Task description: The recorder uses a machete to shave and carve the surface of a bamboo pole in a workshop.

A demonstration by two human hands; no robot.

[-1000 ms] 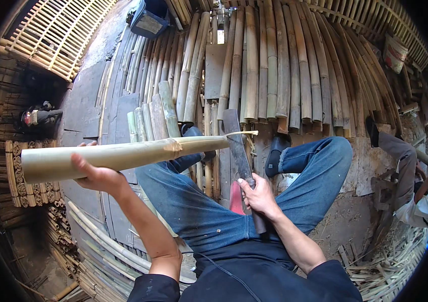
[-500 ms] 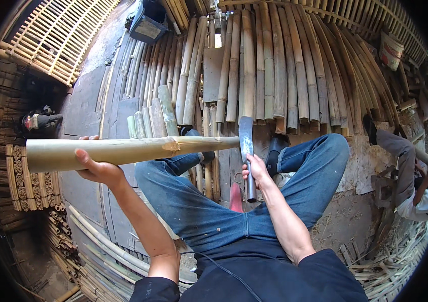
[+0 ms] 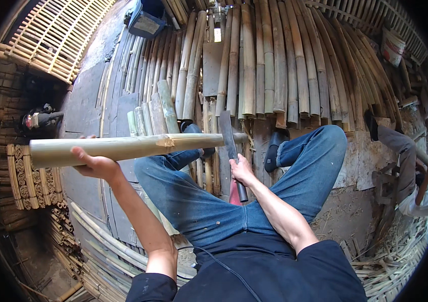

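Observation:
A thick, pale green bamboo pole [image 3: 123,147] lies crosswise above my lap, its wide end at the left and a rough node [image 3: 165,142] near its middle. My left hand [image 3: 95,163] is wrapped around it near the wide end, thumb on the near side. My right hand [image 3: 241,170] grips the dark handle of a machete [image 3: 228,133]. Its broad blade points away from me, leaning left, and crosses in front of the pole near the narrow right end. Whether the edge touches the bamboo I cannot tell.
Long bamboo poles [image 3: 279,60] lie side by side beyond my feet, with short pieces [image 3: 156,113] before them. A blue bin [image 3: 146,20] stands at the far left, bundled sticks [image 3: 32,176] nearer. Another person [image 3: 400,156] sits at the right, close to strips [image 3: 395,267].
The machete has moved left along the pole and now leans left. More of the pole's narrow end shows to the right of the blade. My left hand keeps its hold.

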